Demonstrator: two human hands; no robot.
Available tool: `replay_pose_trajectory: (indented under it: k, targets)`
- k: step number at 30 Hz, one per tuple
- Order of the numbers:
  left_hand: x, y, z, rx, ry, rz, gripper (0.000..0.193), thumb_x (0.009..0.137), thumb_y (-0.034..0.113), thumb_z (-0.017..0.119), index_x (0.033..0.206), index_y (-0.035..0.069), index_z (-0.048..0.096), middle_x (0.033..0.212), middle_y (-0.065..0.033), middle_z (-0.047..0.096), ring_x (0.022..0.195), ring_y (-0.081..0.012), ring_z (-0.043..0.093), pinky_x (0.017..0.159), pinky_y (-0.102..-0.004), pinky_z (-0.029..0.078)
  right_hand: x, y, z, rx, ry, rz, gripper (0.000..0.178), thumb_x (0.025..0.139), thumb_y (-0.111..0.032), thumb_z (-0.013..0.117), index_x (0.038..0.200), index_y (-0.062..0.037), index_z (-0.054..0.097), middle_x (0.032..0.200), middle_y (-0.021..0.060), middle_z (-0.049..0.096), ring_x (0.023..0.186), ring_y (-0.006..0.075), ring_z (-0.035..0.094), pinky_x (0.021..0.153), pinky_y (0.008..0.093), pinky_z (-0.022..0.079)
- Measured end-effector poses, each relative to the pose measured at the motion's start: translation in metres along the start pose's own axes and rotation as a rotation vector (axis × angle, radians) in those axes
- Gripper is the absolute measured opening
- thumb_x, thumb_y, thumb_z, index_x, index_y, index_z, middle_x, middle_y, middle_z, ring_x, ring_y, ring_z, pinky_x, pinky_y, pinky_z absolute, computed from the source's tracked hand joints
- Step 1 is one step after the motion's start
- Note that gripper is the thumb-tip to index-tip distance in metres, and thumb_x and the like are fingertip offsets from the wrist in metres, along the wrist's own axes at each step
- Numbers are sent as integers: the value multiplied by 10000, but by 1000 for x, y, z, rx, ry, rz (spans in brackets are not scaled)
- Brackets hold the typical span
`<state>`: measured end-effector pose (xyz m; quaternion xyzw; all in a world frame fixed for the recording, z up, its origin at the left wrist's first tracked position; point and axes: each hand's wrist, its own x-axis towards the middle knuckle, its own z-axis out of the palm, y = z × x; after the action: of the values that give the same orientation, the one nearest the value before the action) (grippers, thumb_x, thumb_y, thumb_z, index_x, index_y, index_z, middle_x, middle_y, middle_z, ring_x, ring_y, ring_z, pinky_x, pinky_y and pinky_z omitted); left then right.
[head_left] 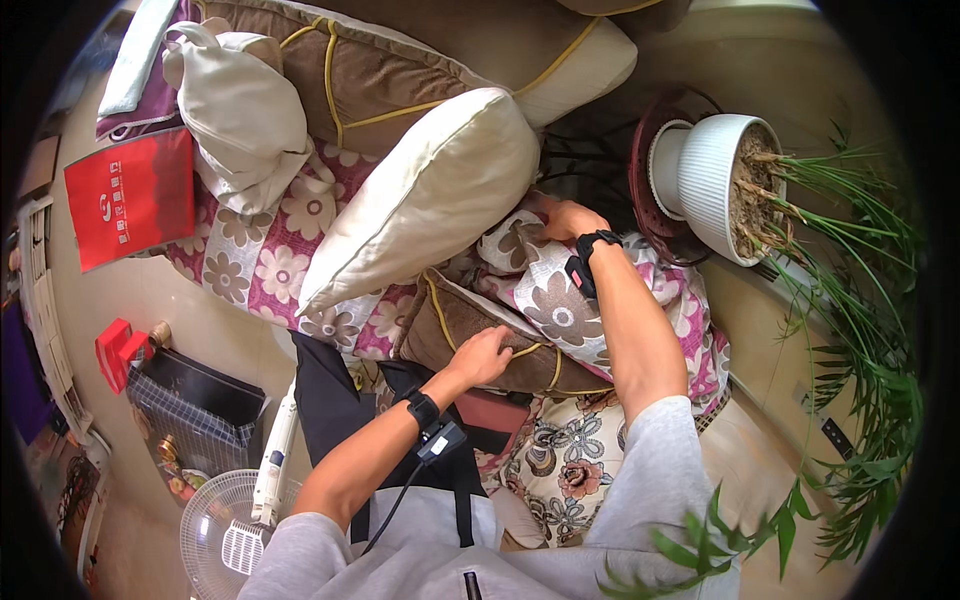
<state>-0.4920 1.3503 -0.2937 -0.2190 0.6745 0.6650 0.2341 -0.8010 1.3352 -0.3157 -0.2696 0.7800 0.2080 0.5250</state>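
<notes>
My left hand [482, 357] lies on the brown cushion [455, 310] with yellow piping, its fingers stretched out and holding nothing. Farther off to the right, my right hand [572, 219] is closed on a bunched part of the floral sofa cover [565, 308], which has white, pink and grey-brown flower patches. Its fingertips are partly hidden in the folds. Left of that hand a large cream pillow [430, 190] leans at a slant across the seat. The floral cover bunches over the right end of the brown cushion. Dark bands sit on both wrists.
A white ribbed pot [715, 185] with a leafy plant stands on a dark red stand [640, 170] at right. A cream bag [245, 110] and a red bag [130, 198] lie at far left. A white fan [225, 520] stands near my left, beside a checked box [190, 410].
</notes>
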Motion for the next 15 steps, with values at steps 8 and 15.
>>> replay_pose_trajectory:
  k: [8, 15]
  targets:
    - [-22, -25, -32, -156, -36, -184, 310, 920, 223, 551, 1152, 25, 609, 1034, -201, 687, 1015, -373, 649, 884, -438, 503, 1, 8, -11, 193, 643, 261, 265, 818, -95, 651, 1060, 1, 702, 1177, 228, 662, 1110, 407, 635, 912, 463, 536]
    - [-24, -45, -48, -220, 44, -197, 269, 926, 155, 544, 1142, 7, 603, 992, -122, 702, 943, -230, 672, 855, -359, 515, 2, 15, 5, 108, 751, 378, 397, 848, -98, 614, 1244, -124, 637, 1193, 156, 591, 1117, 362, 577, 939, 494, 480]
